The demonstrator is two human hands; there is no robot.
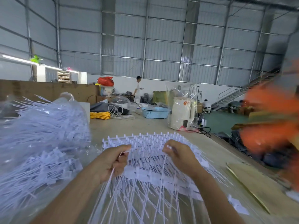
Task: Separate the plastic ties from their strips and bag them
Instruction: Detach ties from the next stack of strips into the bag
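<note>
White plastic ties (145, 160) fill our desk (202, 143) to its right edge; both hands' fingers (168, 149) pinch ties, bagged ties (40, 135) left.

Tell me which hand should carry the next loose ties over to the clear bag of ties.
Left. The left hand already grips a few pulled ties, and the clear bag lies on its side of the table. The right hand pinches a tie on the strip, farther away.

no text can be read; the cream kettle (182, 112), well beyond the right hand (181, 157), bears only a blurred orange mark.
</note>
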